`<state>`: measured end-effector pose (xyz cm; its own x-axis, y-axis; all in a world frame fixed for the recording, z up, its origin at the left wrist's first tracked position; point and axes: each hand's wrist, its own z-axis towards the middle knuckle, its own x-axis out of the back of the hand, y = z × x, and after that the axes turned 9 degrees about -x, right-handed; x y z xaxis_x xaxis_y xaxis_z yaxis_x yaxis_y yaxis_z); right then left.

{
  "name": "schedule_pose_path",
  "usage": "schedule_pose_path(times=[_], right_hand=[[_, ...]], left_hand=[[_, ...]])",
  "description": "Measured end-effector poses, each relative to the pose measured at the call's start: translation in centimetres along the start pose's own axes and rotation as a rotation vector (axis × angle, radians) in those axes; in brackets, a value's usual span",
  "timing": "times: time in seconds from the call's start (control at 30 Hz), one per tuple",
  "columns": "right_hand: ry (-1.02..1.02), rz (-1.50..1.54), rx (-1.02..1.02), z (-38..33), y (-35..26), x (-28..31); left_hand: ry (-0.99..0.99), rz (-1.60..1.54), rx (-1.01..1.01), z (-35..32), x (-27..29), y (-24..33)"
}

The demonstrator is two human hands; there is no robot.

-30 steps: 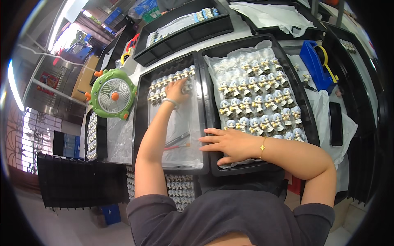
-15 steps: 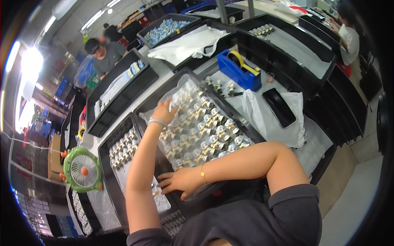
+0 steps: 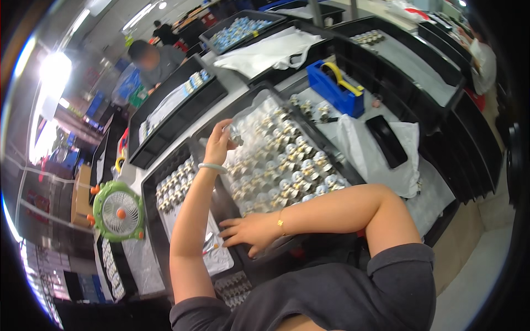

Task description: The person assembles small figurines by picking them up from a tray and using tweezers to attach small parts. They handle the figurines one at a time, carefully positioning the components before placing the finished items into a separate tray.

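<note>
My left hand (image 3: 217, 144) is closed, pinching a small greyish figurine (image 3: 235, 135) over the far left part of a black tray (image 3: 346, 171). Its fine details are too small to make out. Rows of small figurines (image 3: 298, 177) with pale blue tops stand in this tray. A clear plastic sheet (image 3: 243, 144) lies over the left part of the rows. My right hand (image 3: 251, 231) lies flat with fingers spread at the tray's near left corner, holding nothing.
To the left are another black tray with figurines (image 3: 175, 187) and a green fan (image 3: 118, 212). A blue tape dispenser (image 3: 337, 91), a phone (image 3: 386, 141) and white plastic bags (image 3: 353, 144) lie to the right. A co-worker (image 3: 157, 62) sits at the far left.
My left hand has lifted from the plastic sheet and now holds a small figurine. My right hand stays at the tray's near corner. The whole view has shifted slightly.
</note>
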<state>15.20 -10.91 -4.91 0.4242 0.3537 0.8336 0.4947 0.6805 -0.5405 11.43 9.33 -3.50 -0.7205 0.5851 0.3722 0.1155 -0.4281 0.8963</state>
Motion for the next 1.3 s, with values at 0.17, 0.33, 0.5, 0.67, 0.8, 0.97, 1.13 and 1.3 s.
schedule_pose_path(times=[0.17, 0.33, 0.5, 0.67, 0.8, 0.97, 1.13, 1.3], right_hand=[[0.024, -0.019, 0.003, 0.0, 0.6, -0.3], [0.061, -0.070, 0.012, 0.1, 0.2, 0.1], [-0.040, 0.043, -0.035, 0.5, -0.6, 1.5], [-0.012, 0.038, -0.031, 0.3, -0.5, 1.5], [-0.037, 0.066, -0.033, 0.6, -0.5, 1.8], [0.046, 0.012, -0.092, 0.4, -0.2, 0.6], [-0.050, 0.088, -0.103, 0.6, -0.2, 1.2], [0.002, 0.049, -0.013, 0.7, 0.3, 0.6]], left_hand=[[-0.120, -0.775, 0.095, -10.1, 2.1, 6.6], [-0.162, -0.965, -0.034, -17.2, 2.6, 8.0], [-0.192, -0.891, -0.236, -18.7, 2.6, 8.3], [-0.169, -0.806, -0.114, -18.9, 2.7, 9.2], [-0.154, -0.617, -0.147, -18.8, 2.5, 9.5], [-0.066, 0.171, -0.444, -18.6, 2.6, 9.5], [0.068, 0.456, -0.512, -18.7, 1.8, 9.0], [0.106, 0.675, -0.505, -18.9, 2.1, 8.8]])
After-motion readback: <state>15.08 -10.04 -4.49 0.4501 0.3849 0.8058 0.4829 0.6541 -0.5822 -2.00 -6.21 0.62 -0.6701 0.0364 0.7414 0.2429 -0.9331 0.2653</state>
